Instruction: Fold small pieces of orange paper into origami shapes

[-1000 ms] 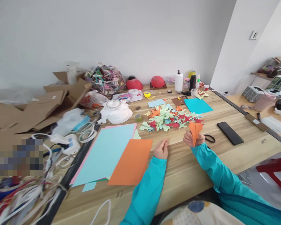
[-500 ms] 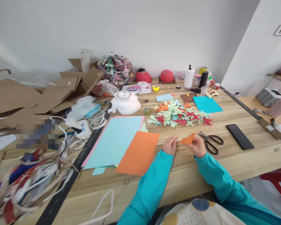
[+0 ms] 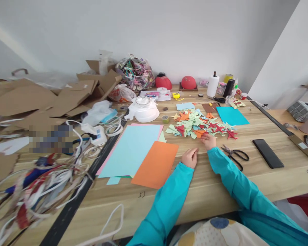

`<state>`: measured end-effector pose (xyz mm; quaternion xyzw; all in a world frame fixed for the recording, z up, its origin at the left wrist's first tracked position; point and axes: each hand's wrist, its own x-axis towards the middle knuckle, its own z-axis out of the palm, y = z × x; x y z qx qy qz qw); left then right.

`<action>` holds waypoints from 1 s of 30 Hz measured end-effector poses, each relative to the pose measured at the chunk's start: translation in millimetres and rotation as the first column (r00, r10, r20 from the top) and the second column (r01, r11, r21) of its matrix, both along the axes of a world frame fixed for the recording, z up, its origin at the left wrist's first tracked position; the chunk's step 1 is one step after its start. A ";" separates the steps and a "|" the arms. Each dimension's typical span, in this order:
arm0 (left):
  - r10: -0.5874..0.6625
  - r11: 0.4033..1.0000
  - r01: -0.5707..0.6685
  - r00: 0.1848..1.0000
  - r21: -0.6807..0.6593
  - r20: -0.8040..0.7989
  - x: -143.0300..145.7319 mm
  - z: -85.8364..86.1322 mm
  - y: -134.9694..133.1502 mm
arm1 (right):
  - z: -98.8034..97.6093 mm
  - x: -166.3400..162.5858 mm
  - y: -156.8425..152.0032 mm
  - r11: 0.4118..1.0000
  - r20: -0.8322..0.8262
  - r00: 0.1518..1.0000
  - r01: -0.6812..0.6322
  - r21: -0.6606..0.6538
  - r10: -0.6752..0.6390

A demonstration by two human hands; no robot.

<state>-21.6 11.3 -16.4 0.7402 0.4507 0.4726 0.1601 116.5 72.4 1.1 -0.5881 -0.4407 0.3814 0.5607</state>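
Observation:
My right hand (image 3: 208, 141) reaches to the near edge of a heap of folded paper cranes (image 3: 191, 123) in green, red, orange and blue. Its fingertips pinch an orange paper crane (image 3: 199, 133) that lies against the heap. Closer to me, my left hand (image 3: 190, 158) rests on the table with its fingers curled together, and nothing shows in them. Black-handled scissors (image 3: 235, 155) lie to the right of my right hand. An orange paper sheet (image 3: 156, 164) is to the left of my left hand, partly over a light blue sheet (image 3: 132, 150).
A black phone (image 3: 268, 153) lies on the right. Behind the heap are a turquoise sheet (image 3: 232, 115) and a yellow tape measure (image 3: 176, 95). On the left, cables (image 3: 66, 181), a power strip (image 3: 97, 135) and cardboard (image 3: 53, 102) are piled up.
My right hand has moved forward with the orange crane from in front of me to the heap. My left hand has let go of the crane's tip and stays near its place.

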 end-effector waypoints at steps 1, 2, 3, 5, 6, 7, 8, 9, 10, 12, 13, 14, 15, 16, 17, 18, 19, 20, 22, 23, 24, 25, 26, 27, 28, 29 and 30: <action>0.004 1.000 -0.004 1.000 0.000 -0.001 -0.1 0.8 -0.4 | -5.2 3.6 0.3 1.000 -0.007 1.000 -0.008 -0.023 0.008; 0.003 1.000 -0.003 1.000 0.001 0.001 -0.2 1.5 -0.8 | -10.1 7.9 -2.0 0.999 -0.013 1.000 -0.011 -0.038 0.011; 0.000 1.000 0.000 1.000 0.003 0.005 -0.2 2.1 -1.0 | -14.3 12.5 -6.2 0.999 -0.018 1.000 -0.012 -0.044 0.011; -0.008 1.000 0.008 1.000 0.004 0.010 -0.4 2.7 -1.0 | -20.3 22.2 -18.0 0.999 -0.031 0.999 -0.017 -0.047 0.015; -0.010 1.000 0.010 1.000 0.003 0.014 -0.6 2.8 -0.8 | -21.9 26.7 -24.3 0.999 -0.037 0.999 -0.019 -0.049 0.017; -0.011 1.000 0.011 1.000 0.000 0.020 -0.7 2.7 -0.6 | -22.9 30.8 -30.3 0.998 -0.044 0.999 -0.028 -0.052 0.026; -0.010 1.000 0.010 1.000 -0.004 0.025 -0.8 2.5 -0.4 | -23.4 34.3 -35.6 0.998 -0.051 0.998 -0.043 -0.056 0.040; -0.006 1.000 0.006 1.000 -0.007 0.029 -0.7 2.4 -0.4 | -23.7 37.1 -39.9 0.996 -0.058 0.996 -0.070 -0.060 0.066; -0.004 1.000 0.005 1.000 -0.010 0.029 -0.4 2.2 -0.6 | -24.0 39.2 -43.2 0.991 -0.058 0.991 -0.124 -0.054 0.121; 0.009 1.000 -0.009 1.000 -0.015 0.016 1.0 1.8 -1.9 | -25.8 41.4 -46.5 0.982 -0.044 0.983 -0.183 -0.045 0.181; 0.018 1.000 -0.018 1.000 -0.023 0.001 2.1 1.6 -2.6 | -27.3 41.5 -46.7 0.981 -0.025 0.982 -0.189 -0.041 0.188; 0.035 0.999 -0.036 0.999 -0.031 -0.014 3.1 1.6 -3.2 | -29.3 41.2 -46.1 0.981 0.004 0.982 -0.189 -0.040 0.189; 0.059 0.998 -0.061 0.998 -0.036 -0.034 3.7 1.8 -3.5 | -31.5 40.6 -45.1 0.983 0.039 0.983 -0.179 -0.038 0.181; 0.100 0.994 -0.103 0.994 -0.042 -0.053 3.6 2.4 -3.2 | -33.7 40.1 -43.7 0.983 0.060 0.981 -0.180 -0.035 0.182; 0.140 0.988 -0.144 0.987 -0.052 -0.080 2.4 3.7 -2.2 | -35.8 39.7 -42.3 0.983 0.064 0.981 -0.180 -0.034 0.182; 0.184 0.979 -0.193 0.976 -0.072 -0.116 -0.5 6.0 -0.6 | -37.4 39.4 -41.1 0.983 0.060 0.981 -0.183 -0.030 0.184; 0.225 0.965 -0.243 0.961 -0.099 -0.163 -5.2 9.3 1.6 | -38.5 39.4 -40.0 0.980 0.057 0.979 -0.195 -0.028 0.197; 0.251 0.948 -0.287 0.940 -0.136 -0.230 -11.9 13.8 4.1 | -39.0 39.4 -39.3 0.980 0.057 0.978 -0.200 -0.020 0.201; 0.279 0.905 -0.376 0.877 -0.198 -0.391 -30.7 25.7 8.9 | -37.9 39.6 -39.2 0.981 0.066 0.979 -0.196 -0.002 0.195; 0.263 0.879 -0.415 0.833 -0.235 -0.487 -42.1 32.3 10.8 | -36.6 39.5 -39.6 0.981 0.073 0.979 -0.193 0.004 0.192; 0.245 0.846 -0.462 0.781 -0.266 -0.575 -54.1 38.7 12.1 | -35.1 39.4 -40.1 0.977 0.077 0.975 -0.211 0.002 0.211; 0.233 0.806 -0.518 0.723 -0.287 -0.651 -66.1 44.4 12.5 | -33.5 39.2 -40.7 0.977 0.078 0.974 -0.215 0.004 0.214; 0.212 0.753 -0.574 0.673 -0.320 -0.708 -77.7 49.2 12.0 | -32.1 39.0 -41.1 0.976 0.079 0.973 -0.219 0.002 0.219; 0.210 0.698 -0.627 0.640 -0.345 -0.739 -88.5 52.7 10.5 | -31.0 38.9 -41.2 0.975 0.078 0.972 -0.221 -0.001 0.221; 0.214 0.646 -0.670 0.619 -0.365 -0.756 -98.2 55.0 8.1 | -30.3 38.8 -41.1 0.975 0.077 0.972 -0.220 -0.006 0.220; 0.220 0.599 -0.699 0.612 -0.390 -0.759 -106.7 56.3 5.0 | -30.0 38.9 -40.8 0.976 0.078 0.972 -0.219 -0.013 0.219; 0.237 0.571 -0.721 0.602 -0.392 -0.762 -113.9 56.8 1.5 | -29.9 39.1 -40.3 0.975 0.080 0.972 -0.219 -0.019 0.220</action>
